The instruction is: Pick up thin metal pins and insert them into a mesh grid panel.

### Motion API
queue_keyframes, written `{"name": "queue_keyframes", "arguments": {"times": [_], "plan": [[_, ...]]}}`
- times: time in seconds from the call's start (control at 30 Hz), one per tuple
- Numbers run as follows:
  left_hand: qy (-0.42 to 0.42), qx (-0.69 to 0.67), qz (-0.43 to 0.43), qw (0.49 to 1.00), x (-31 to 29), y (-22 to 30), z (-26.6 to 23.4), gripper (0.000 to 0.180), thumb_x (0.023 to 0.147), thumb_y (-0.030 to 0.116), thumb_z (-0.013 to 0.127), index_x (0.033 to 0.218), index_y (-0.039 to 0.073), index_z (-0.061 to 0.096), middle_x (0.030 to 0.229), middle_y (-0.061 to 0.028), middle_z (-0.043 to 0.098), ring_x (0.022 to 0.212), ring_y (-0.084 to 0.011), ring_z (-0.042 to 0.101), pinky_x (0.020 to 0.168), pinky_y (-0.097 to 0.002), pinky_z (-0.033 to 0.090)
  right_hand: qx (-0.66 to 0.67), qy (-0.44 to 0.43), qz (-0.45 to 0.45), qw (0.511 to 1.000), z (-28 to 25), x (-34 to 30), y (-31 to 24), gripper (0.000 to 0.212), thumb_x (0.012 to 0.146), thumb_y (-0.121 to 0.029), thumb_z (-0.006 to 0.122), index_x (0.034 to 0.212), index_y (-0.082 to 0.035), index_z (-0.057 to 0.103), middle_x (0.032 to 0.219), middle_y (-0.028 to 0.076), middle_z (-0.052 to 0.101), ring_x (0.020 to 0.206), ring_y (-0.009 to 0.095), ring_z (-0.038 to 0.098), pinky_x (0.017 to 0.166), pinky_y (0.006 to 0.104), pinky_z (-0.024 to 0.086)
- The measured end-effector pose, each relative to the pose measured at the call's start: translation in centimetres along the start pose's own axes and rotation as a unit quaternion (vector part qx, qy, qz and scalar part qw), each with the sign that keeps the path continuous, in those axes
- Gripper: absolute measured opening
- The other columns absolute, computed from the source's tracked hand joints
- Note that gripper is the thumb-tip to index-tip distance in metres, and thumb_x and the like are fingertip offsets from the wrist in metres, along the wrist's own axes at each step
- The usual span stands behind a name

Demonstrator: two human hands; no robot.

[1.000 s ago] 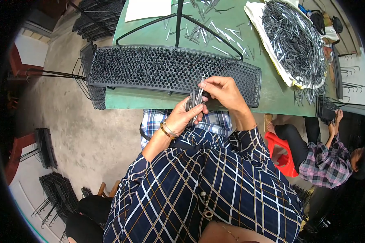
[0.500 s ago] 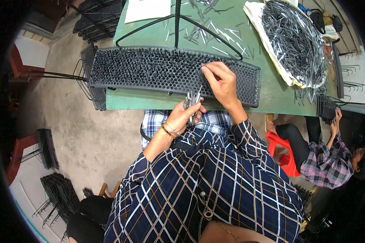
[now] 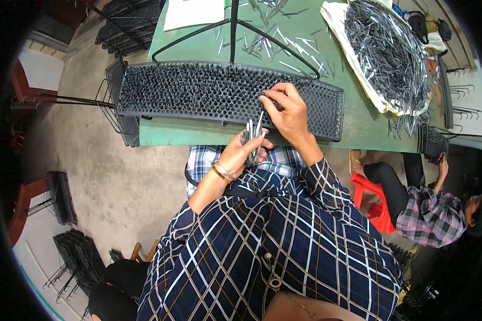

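"What lies nearest?"

"The wearer's dark checked shirt [image 3: 268,230], and just beyond it the left hand [image 3: 236,153], a beaded bracelet [image 3: 217,171] at its wrist."

"Is that hand holding anything?"

"Yes, its fingers are clasped around a bundle of slim metal pieces [image 3: 253,138], tips pointing up and away, just short of the tray's near edge."

"And the right hand?"

"The right hand [image 3: 290,115] is a little farther off, over the right half of the black perforated tray [image 3: 329,109]. Thumb and forefinger are bent toward each other; I can't tell whether they pinch a piece."

"How does the tray look?"

"It lies lengthwise along the near side of the green desk [image 3: 198,138]. Dark pieces crowd the holes at left and centre, while holes at the right end show bare. A black wire frame [image 3: 233,43] rises from its far edge."

"Beyond that?"

"Loose pieces [image 3: 300,49] scattered on the desk, a white sack [image 3: 333,20] heaped with more at far right, and a white sheet [image 3: 194,14] at far left."

"Anyone else?"

"A co-worker [image 3: 428,216] well off to the right, on a red stool [image 3: 378,213]."
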State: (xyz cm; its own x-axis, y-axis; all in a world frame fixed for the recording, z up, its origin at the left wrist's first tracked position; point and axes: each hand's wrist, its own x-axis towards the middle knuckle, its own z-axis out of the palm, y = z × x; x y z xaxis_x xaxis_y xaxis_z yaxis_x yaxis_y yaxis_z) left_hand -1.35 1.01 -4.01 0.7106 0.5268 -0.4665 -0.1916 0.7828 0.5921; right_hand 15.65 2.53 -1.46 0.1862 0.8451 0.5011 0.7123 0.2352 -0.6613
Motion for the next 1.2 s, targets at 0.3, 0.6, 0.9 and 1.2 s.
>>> {"name": "queue_keyframes", "arguments": {"times": [0.3,0.6,0.9,1.2], "plan": [[-0.005,0.014,0.013,1.000,-0.3,0.5,0.5,0.027,0.092,0.017,0.053,0.116,0.004,0.051,0.087,-0.0068,0.061,0.066,-0.0098,0.055,0.055,-0.0221,0.047,0.049,-0.019,0.097,0.994,-1.6,-0.3,-1.0,0.018,0.080,-0.005,0.064,0.098,-0.004,0.066,0.094,0.008,0.056,0.058,0.011,0.054,0.048,0.0231,0.043],[-0.016,0.028,0.015,0.999,-0.4,0.8,0.9,0.029,0.092,0.017,0.053,0.117,0.003,0.050,0.087,-0.0068,0.061,0.067,-0.0090,0.053,0.054,-0.0218,0.044,-0.042,-0.094,-0.096,0.990,-1.3,1.5,-0.2,0.017,0.078,-0.004,0.064,0.095,-0.003,0.065,0.092,0.011,0.059,0.077,0.028,0.060,0.066,0.0332,0.049],[-0.022,0.033,0.037,0.999,-0.3,0.6,0.6,0.030,0.093,0.017,0.052,0.118,0.002,0.050,0.089,-0.0077,0.061,0.067,-0.0088,0.053,0.054,-0.0210,0.043,0.040,-0.052,0.059,0.996,-1.8,0.4,-1.3,0.015,0.080,-0.007,0.065,0.094,-0.003,0.066,0.090,0.010,0.059,0.070,0.018,0.060,0.057,0.0270,0.048],[-0.022,0.042,0.027,0.998,-0.1,0.3,0.6,0.028,0.092,0.016,0.053,0.116,0.002,0.051,0.088,-0.0078,0.061,0.066,-0.0085,0.052,0.053,-0.0206,0.042,-0.108,-0.084,-0.050,0.989,-1.0,2.0,-0.7,0.012,0.075,-0.014,0.069,0.083,-0.007,0.065,0.089,0.006,0.057,0.072,0.026,0.060,0.063,0.0352,0.048]]}}
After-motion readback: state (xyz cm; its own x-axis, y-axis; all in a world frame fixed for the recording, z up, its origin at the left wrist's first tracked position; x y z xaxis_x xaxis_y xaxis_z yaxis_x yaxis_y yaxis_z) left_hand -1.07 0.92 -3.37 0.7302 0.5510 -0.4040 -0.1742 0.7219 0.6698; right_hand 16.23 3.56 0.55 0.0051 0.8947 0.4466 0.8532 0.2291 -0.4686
